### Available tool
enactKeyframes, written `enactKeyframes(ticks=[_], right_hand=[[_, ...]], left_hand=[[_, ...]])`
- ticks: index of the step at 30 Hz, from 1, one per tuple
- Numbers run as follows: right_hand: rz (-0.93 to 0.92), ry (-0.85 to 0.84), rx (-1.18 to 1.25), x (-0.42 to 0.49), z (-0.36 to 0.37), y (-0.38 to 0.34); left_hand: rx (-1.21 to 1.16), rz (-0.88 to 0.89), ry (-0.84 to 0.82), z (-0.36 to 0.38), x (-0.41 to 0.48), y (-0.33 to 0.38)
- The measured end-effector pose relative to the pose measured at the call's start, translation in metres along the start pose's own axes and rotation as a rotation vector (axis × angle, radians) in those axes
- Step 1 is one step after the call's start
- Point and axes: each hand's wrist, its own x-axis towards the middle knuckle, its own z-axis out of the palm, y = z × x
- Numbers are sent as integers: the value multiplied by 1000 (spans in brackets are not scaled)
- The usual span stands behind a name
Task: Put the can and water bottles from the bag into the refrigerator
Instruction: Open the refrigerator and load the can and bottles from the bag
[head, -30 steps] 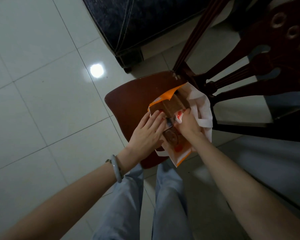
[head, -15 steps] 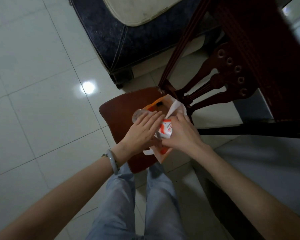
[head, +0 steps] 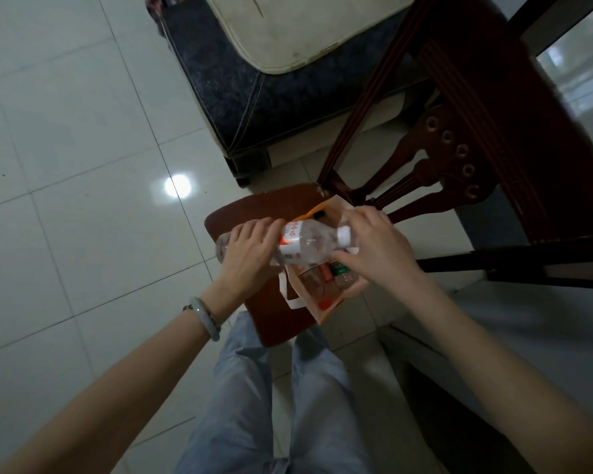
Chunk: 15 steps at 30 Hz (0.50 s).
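Note:
A clear water bottle (head: 305,242) with a white cap and a red-and-white label lies sideways above the bag. My left hand (head: 250,248) grips its lower half. My right hand (head: 374,248) is at its cap end, fingers curled round the neck and over the bag's edge. The white-and-orange bag (head: 326,302) stands open on a dark wooden chair seat (head: 274,316). Inside the bag I see another bottle with a green cap (head: 341,271) and something red (head: 325,272) beside it, perhaps the can. No refrigerator is in view.
The chair's carved backrest (head: 459,165) rises at the right. A dark sofa with a cream cushion (head: 288,63) stands behind the chair. Tiled floor (head: 83,165) spreads to the left. My legs in light jeans (head: 271,405) are below the seat.
The water bottle has come up out of the bag and now lies sideways between both hands. My view has tilted up, showing more of the sofa.

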Motion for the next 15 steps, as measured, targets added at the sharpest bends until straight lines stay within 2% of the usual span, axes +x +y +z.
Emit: enactKeyframes(ticks=[2,6,12,15], right_hand=[[66,-1,99,11,25,9],[196,-158,137,40,97,25],[307,-373,139,74,190,38],[376,-430,180,86,222,43]], left_hand=[[-43,-109,-2,4,-7,-12],[-96,-270,-15,16,-15,-31],[-121,-288,8,37,-22,-47],[-118,-272,1,42,-24,-54]])
